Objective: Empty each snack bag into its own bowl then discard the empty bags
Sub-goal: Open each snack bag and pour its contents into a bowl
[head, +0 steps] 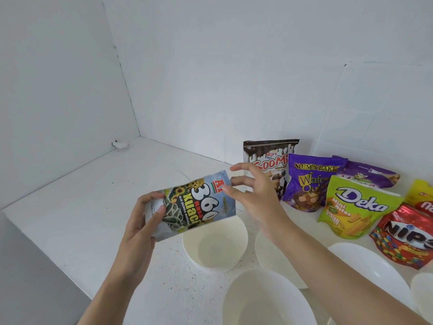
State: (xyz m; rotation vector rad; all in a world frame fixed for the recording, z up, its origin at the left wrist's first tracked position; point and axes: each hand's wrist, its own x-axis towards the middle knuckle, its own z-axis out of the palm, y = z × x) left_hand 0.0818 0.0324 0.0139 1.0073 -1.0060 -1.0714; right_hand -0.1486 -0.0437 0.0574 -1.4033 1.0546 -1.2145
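Note:
My left hand (143, 219) grips the bottom of a sunflower-seed bag (194, 204), held sideways in the air above a white bowl (214, 245). My right hand (254, 195) is at the bag's top end, thumb and fingertips touching its sealed edge, other fingers spread. The bowl under the bag has nothing in it. Other bags stand at the right: a Goomi bag (269, 160), a purple wafer bag (307, 184), a second purple bag (370, 175), a green Deka bag (356, 207), a red Nips bag (405, 235) and a yellow bag (421, 195).
Several more white bowls stand on the white counter: one behind my right wrist (267, 252), a large one in front (267, 301), one at right (365, 266), another at the right edge (424, 294). White walls meet in a corner at the back left.

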